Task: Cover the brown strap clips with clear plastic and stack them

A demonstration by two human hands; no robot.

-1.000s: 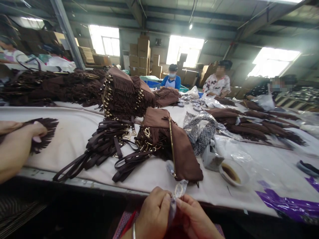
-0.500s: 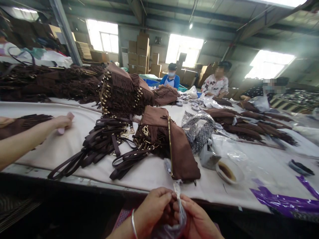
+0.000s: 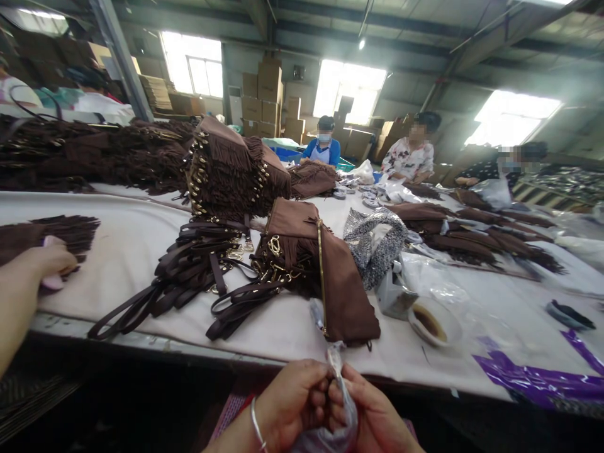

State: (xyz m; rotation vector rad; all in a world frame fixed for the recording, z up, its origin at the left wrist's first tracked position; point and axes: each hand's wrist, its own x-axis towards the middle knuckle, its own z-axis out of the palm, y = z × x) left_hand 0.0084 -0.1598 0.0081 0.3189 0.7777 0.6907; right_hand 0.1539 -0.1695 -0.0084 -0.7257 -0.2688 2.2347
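Note:
Low in the picture, in front of the table edge, my left hand (image 3: 295, 402) and my right hand (image 3: 372, 415) are pressed together. Both pinch a small clear plastic bag (image 3: 337, 390) that sticks up between the fingertips and bunches below them. A silver bangle sits on my left wrist. Just beyond the hands a brown suede fringed bag (image 3: 321, 270) with a gold edge lies on the white table (image 3: 127, 245).
A co-worker's hand (image 3: 42, 264) at the left rests a pink tool on a brown fringe piece (image 3: 56, 229). Dark straps (image 3: 189, 270), a tape roll (image 3: 431, 322), purple film (image 3: 533, 380) and stacked fringed bags (image 3: 231, 170) lie about. Three people sit at the far side.
My hands stayed closed on the plastic bag and sank slightly. The co-worker's arm at the left reached out over the table, then drew back onto the fringe piece.

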